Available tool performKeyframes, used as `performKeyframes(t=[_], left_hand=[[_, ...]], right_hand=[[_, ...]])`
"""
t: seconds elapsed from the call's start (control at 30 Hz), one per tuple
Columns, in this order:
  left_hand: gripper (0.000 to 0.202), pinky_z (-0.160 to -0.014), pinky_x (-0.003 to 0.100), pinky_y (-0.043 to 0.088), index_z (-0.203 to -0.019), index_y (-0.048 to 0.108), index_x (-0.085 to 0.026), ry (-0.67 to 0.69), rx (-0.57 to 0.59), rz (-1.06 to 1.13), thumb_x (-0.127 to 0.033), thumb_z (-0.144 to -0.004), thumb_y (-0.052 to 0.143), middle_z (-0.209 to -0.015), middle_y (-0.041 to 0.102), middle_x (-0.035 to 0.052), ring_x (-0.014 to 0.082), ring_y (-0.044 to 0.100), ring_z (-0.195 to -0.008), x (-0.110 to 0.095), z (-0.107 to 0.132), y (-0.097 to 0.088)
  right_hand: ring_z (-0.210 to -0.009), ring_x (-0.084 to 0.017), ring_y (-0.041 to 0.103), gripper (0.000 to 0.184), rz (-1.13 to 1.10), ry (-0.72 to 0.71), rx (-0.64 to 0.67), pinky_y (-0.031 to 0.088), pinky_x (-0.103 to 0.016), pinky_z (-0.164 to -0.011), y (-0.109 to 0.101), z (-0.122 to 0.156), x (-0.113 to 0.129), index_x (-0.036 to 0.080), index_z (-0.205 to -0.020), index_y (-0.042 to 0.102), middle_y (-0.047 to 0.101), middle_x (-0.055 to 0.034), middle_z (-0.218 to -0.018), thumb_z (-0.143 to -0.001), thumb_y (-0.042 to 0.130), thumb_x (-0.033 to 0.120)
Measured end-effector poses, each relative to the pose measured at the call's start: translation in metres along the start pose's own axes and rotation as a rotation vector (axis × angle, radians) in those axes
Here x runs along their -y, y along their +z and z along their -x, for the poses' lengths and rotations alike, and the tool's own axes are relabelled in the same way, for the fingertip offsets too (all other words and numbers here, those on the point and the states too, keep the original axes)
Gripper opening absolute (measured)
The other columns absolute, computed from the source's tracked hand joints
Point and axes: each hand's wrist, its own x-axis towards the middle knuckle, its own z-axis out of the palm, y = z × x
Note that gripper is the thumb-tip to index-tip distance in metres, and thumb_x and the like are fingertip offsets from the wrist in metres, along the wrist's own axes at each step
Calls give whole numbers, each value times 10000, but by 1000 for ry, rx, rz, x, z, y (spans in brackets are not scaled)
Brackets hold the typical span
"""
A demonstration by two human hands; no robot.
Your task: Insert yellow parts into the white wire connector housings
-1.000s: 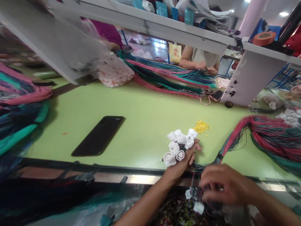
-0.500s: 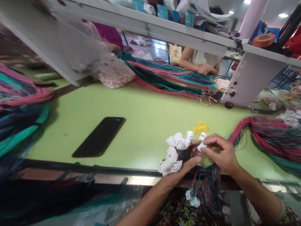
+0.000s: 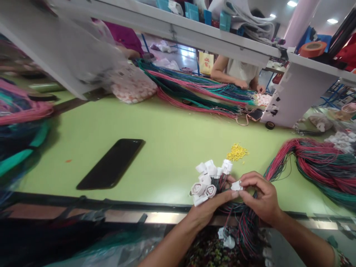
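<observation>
White plastic connectors (image 3: 207,181), about eight that we can count, sit bunched in our left hand (image 3: 208,211), its fingers closed around the red and green wires (image 3: 222,183) leading into them. Our right hand (image 3: 261,196) pinches one more connector (image 3: 236,185) between thumb and fingers, touching the bunch. At 6 o'clock, two further connectors (image 3: 226,239) hang from a wire bundle (image 3: 247,230) below the edge of the green table (image 3: 167,155).

On the table we see one pile of small yellow pieces (image 3: 237,152) at 12 o'clock, just past the bunch, and one black phone (image 3: 111,164) at 10 o'clock. One large hank of red and green wire (image 3: 314,163) lies at 2 o'clock, and a second hank (image 3: 194,92) lies farther off at 12 o'clock. A third, blurred hank (image 3: 19,122) sits at 9 o'clock. Across the table, one co-worker (image 3: 239,70) rests two hands near that second hank, beside a second phone (image 3: 256,115).
</observation>
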Motion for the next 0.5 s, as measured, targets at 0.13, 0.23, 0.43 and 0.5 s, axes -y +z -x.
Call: performKeyframes(t=[0.13, 0.23, 0.43, 0.5], left_hand=[[237, -574, 272, 502, -814, 755, -206, 51, -16, -131, -356, -673, 875, -690, 699, 24, 153, 617, -604, 0, -3, 1], [196, -530, 252, 475, -826, 764, -205, 36, -77, -81, -331, -708, 858, -654, 688, 20, 133, 598, -567, 1, -6, 0], [260, -566, 247, 510, -887, 796, -197, 9, -127, 33, -281, -661, 892, -742, 719, 37, 131, 618, -608, 5, -8, -3], [269, -560, 238, 514, -871, 801, -194, -12, -137, 43, -275, -636, 904, -740, 724, 34, 117, 605, -582, 6, -8, -4]], right_hand=[[-751, -163, 691, 64, -127, 239, 108, 569, -294, -669, -13, -8, -12, 214, -892, 713, 720, -43, -865, -832, 706, 234], [-679, -159, 680, 111, -12, 349, 156, 553, -293, -637, -33, -25, -27, 196, -929, 708, 709, -27, -779, -875, 657, 278], [-808, -183, 642, 178, 543, 212, 353, 496, -325, -777, -49, -57, -63, 192, -858, 726, 696, -49, -885, -839, 593, 75], [-800, -185, 625, 201, 571, 211, 350, 474, -325, -783, -45, -63, -71, 197, -855, 731, 680, -48, -878, -830, 592, 54]])
